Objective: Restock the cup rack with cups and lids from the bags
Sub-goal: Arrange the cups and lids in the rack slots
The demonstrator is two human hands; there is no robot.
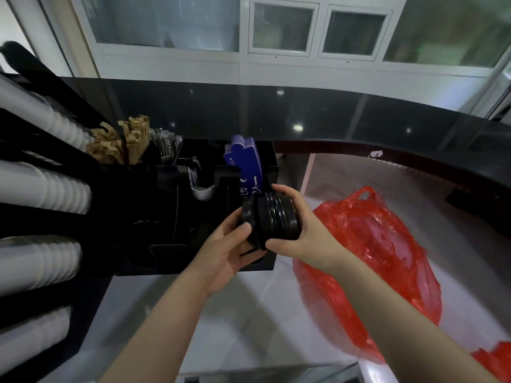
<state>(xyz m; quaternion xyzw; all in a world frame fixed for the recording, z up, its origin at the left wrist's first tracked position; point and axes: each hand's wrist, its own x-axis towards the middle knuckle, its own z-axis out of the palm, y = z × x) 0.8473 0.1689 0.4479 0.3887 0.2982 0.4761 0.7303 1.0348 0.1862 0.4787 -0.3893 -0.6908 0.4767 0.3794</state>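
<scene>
Both hands hold a stack of black lids [272, 219] above the right end of the black cup rack [166, 252]. My left hand [224, 250] grips the stack's left end, thumb on the front lid. My right hand [298, 225] wraps over the stack's right side, fingers on top and thumb below. A red plastic bag [381, 261] lies crumpled on the white counter to the right. Rows of white cups [47, 189] lie stacked sideways in the rack's slots at the far left.
The rack's organizer holds brown packets [119, 145], wrapped straws [166, 145], a white scoop [203, 190] and blue sleeves [244, 161]. A black raised counter [304, 114] runs behind. A second bit of red bag [495, 360] shows at the lower right corner.
</scene>
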